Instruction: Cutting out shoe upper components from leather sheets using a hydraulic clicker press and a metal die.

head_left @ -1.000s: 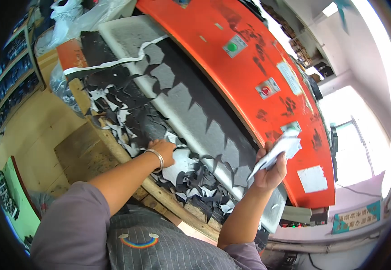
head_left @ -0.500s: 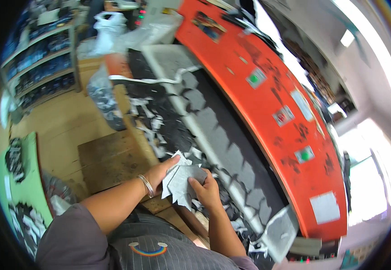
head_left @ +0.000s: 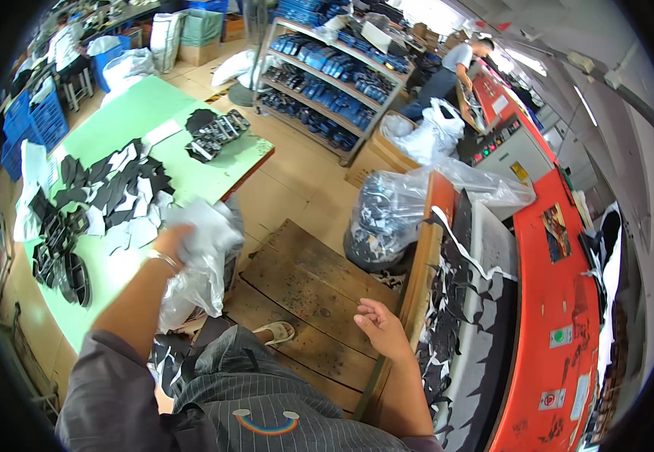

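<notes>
My left hand (head_left: 173, 245), blurred by motion, grips a stack of grey-white cut fabric pieces (head_left: 205, 226) beside the near edge of a green table (head_left: 191, 177). Black and white cut pieces (head_left: 120, 188) lie spread on that table, with black metal cutting dies (head_left: 59, 260) left of them and another group of dies (head_left: 218, 134) at the far corner. My right hand (head_left: 380, 328) holds nothing; its fingers are loosely curled and apart, above the wooden platform (head_left: 312, 290) and near the wooden rail (head_left: 417, 294) of the red machine (head_left: 553, 301).
Black and white scraps (head_left: 440, 324) fill the trough beside the machine's grey bed. Clear plastic bags (head_left: 387, 211) stand by the rail, another bag (head_left: 199, 290) under my left arm. A shelf rack (head_left: 334, 90) holds blue parts. Another person (head_left: 455, 68) works at the far machine.
My view has swung left from the machine to the green table. The left hand has carried the stack leftward; my right hand has let go of it.
</notes>
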A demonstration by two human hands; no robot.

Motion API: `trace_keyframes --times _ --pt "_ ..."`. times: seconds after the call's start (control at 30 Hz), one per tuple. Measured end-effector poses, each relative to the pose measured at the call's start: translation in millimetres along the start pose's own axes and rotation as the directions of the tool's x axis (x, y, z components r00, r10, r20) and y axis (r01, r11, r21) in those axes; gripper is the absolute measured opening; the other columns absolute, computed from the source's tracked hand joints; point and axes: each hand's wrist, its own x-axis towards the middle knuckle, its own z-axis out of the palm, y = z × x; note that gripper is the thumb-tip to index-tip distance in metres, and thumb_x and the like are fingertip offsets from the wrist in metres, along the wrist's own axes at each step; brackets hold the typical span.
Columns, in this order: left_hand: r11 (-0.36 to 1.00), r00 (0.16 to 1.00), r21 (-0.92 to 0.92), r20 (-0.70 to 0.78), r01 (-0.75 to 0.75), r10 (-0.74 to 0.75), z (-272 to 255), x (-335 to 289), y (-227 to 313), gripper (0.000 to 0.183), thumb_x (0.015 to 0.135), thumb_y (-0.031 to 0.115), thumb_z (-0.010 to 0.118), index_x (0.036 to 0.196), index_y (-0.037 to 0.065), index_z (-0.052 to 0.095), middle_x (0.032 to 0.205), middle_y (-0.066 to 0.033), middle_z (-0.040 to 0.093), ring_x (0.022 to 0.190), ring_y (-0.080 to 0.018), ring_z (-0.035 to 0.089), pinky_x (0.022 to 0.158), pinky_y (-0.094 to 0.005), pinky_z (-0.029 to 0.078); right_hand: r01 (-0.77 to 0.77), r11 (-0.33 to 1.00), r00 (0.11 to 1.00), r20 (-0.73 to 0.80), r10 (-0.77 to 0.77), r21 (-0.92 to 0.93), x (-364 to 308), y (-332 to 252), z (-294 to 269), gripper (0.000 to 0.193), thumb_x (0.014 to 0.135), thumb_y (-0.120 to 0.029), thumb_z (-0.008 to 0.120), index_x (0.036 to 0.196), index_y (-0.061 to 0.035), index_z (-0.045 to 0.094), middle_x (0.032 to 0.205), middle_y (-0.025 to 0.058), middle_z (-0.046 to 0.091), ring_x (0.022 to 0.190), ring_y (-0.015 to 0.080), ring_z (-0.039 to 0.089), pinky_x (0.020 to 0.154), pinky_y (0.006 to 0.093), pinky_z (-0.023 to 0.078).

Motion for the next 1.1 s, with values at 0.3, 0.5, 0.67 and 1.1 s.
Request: trace_keyframes --times 0.3,0.5,0.67,1.1 --pt "0.978 0.939 0.004 -0.279 -0.209 0.202 -66.3 127.1 62.2 0.05 0.087 0.038 0.057 0.131 0.016 0.048 0.127 -0.0096 0.055 0.1 -0.023 0.058 0.07 -0.0331 0.046 -0.03 1.0 0.954 -0.3 0.029 -0.002 -46.7 20.6 -24.0 0.043 0.088 -0.02 0.069 0.123 -0.0001 0.055 0.115 0.0097 0.062 0.096 0.0147 0.059 0.085 0.0283 0.048" --pt "0.865 0.99 0.501 0.13 -0.025 -0.046 236.9 120.8 -58.6 0.025 0.089 0.025 0.055 0.111 0.014 0.058 0.093 -0.0036 0.065 0.065 -0.0152 0.055 0.059 -0.0286 0.046 -0.634 0.747 0.467 -0.869 0.161 -0.202 -150.4 107.7 -81.2 0.055 0.085 -0.038 0.066 0.126 -0.0042 0.053 0.131 0.0233 0.049 0.124 0.0391 0.044 0.103 0.047 0.036" --pt "0.593 0.722 0.606 0.69 -0.531 -0.059 471.8 61.4 -172.1 0.02 0.089 0.02 0.058 0.105 0.009 0.064 0.088 -0.0042 0.067 0.071 -0.0101 0.061 0.06 -0.0242 0.049 -0.885 0.149 -0.273 -0.751 0.601 0.441 -221.9 133.8 -85.0 0.066 0.085 -0.049 0.062 0.136 -0.0103 0.047 0.141 0.0211 0.041 0.134 0.0362 0.033 0.103 0.0571 0.03" --pt "-0.185 0.154 0.101 0.941 -0.978 -0.301 828.7 33.9 -473.6 0.038 0.081 0.036 0.063 0.098 0.002 0.068 0.101 -0.0197 0.068 0.1 -0.0382 0.063 0.088 -0.0441 0.048 -0.658 -0.237 -0.713 -0.49 0.501 0.715 -177.8 155.3 -115.5 0.06 0.083 -0.05 0.062 0.127 -0.0094 0.053 0.133 0.019 0.05 0.124 0.0367 0.045 0.096 0.0499 0.042"
